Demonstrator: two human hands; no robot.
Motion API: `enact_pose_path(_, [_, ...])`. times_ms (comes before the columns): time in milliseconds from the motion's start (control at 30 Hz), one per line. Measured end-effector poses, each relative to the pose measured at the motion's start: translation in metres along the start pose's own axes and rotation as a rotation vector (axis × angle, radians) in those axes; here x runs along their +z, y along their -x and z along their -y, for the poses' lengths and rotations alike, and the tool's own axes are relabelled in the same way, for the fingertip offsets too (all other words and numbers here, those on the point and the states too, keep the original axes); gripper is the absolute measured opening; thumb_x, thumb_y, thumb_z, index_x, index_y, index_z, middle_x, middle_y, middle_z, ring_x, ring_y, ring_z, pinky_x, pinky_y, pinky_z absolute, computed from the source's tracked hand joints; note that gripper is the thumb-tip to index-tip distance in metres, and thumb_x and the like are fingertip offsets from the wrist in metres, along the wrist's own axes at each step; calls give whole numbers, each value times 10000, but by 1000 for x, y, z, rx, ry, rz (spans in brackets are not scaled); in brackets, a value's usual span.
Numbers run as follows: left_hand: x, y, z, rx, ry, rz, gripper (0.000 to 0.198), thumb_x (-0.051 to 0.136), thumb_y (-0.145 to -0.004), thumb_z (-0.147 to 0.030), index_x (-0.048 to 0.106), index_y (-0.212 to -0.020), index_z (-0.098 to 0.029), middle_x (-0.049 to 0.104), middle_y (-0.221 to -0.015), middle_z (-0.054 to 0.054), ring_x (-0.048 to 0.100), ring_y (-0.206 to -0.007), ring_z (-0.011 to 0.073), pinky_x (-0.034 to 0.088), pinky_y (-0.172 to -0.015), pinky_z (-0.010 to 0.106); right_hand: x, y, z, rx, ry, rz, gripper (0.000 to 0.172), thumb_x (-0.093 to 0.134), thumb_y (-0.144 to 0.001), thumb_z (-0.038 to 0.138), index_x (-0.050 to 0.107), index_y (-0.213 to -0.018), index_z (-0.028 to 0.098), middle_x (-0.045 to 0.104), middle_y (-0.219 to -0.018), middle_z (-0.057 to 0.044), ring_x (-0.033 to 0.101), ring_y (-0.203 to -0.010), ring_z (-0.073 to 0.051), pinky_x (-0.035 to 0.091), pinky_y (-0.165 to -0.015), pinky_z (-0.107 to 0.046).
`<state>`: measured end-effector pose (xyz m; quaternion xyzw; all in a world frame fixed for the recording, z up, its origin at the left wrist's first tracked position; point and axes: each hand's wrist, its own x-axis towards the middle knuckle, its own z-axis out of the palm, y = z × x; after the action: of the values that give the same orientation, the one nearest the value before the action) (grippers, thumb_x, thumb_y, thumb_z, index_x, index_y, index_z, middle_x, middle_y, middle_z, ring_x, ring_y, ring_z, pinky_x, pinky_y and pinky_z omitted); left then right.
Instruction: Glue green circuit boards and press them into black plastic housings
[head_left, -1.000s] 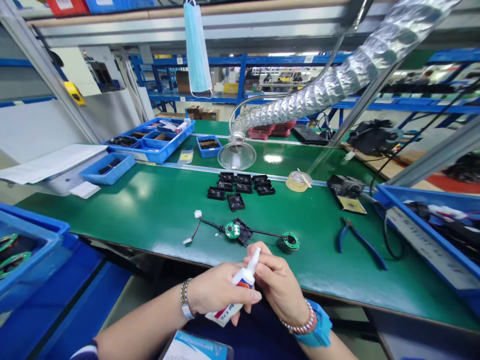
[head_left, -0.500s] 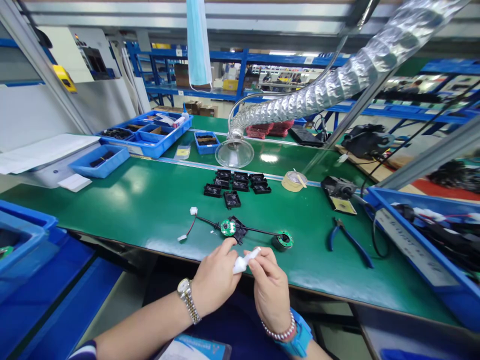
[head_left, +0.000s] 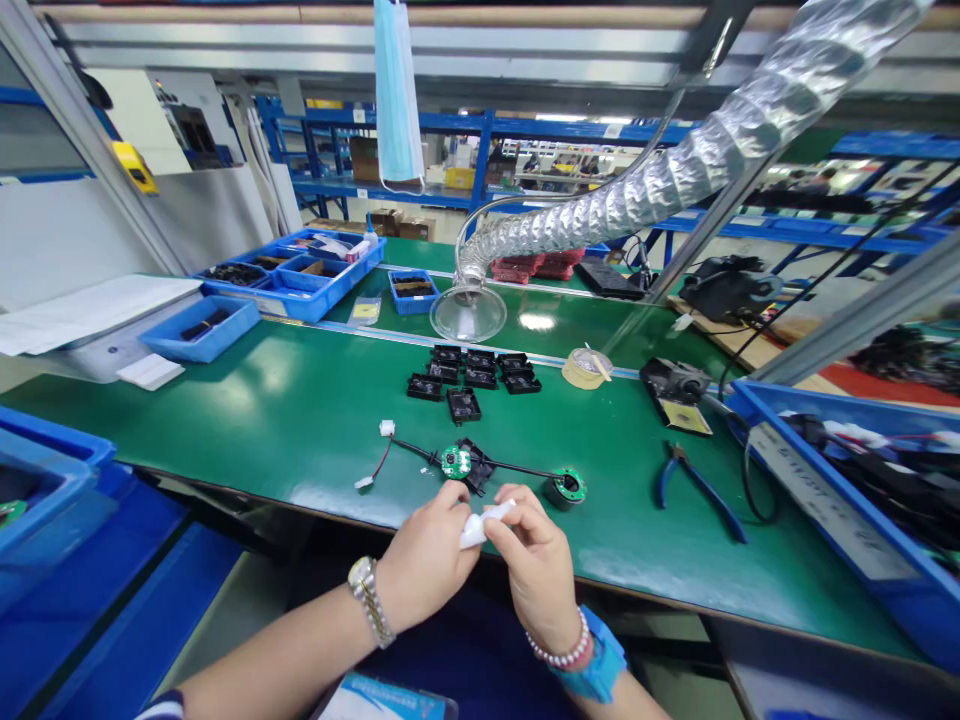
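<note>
Small white tube [head_left: 480,526] in a narrow pinch between left hand [head_left: 427,548] and right hand [head_left: 537,566], held over the near edge of the green tabletop [head_left: 225,420], just short of a round circuit board [head_left: 456,462] on a black cable [head_left: 517,467]

Both the left hand [head_left: 427,556] and right hand [head_left: 535,568] pinch a small white object [head_left: 478,526] above the green workbench [head_left: 225,430]. A round green circuit board [head_left: 456,462] on black cable lies just beyond them
</note>
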<state>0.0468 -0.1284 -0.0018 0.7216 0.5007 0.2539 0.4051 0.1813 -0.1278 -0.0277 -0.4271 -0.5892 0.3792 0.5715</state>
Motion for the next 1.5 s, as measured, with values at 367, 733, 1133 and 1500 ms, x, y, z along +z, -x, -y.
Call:
enact_pose_path(367, [-14, 3, 1, -228, 886, 725, 256, 596, -685, -339, 564, -793, -109, 556, -597, 1, 500, -353, 92, 402, -334, 191, -23, -19, 27, 220, -268, 515, 298, 542, -784, 459, 667, -909, 219, 513, -906, -51, 478, -451, -72, 381, -353, -209])
enact_pose_path(733, [-5, 1, -10, -224, 600, 309, 132, 570, -690, -242, 506, -701, -127, 513, -547, -46, 497, -357, 61, 348, -318, 123, -11, -15, 19, 191, -246, 223, 262, 684, -671, 411, 583, -633, 172, 453, -709, -3, 442, -611, -107, 404, -532, -219])
enact_pose_path(1133, [-7, 1, -12, -288, 652, 527, 211, 571, -668, -323, 515, -634, -123, 557, -559, -14, 518, -372, 78, 349, -325, 139, -19, -17, 23, 376, -506, 450, 353, 714, -612, 455, 639, -846, 202, 452, -804, -5, 354, -481, -47, 271, -369, -174])
enact_pose_path(1500, [-3, -4, -15, -260, 574, 489, 125, 556, -693, -236, 484, -694, -134, 504, -529, -50, 499, -356, 67, 343, -315, 124, -20, -13, 18, 354, -501, 295, 261, 735, -593, 416, 620, -640, 186, 462, -810, -18, 437, -665, -121, 364, -522, -211])
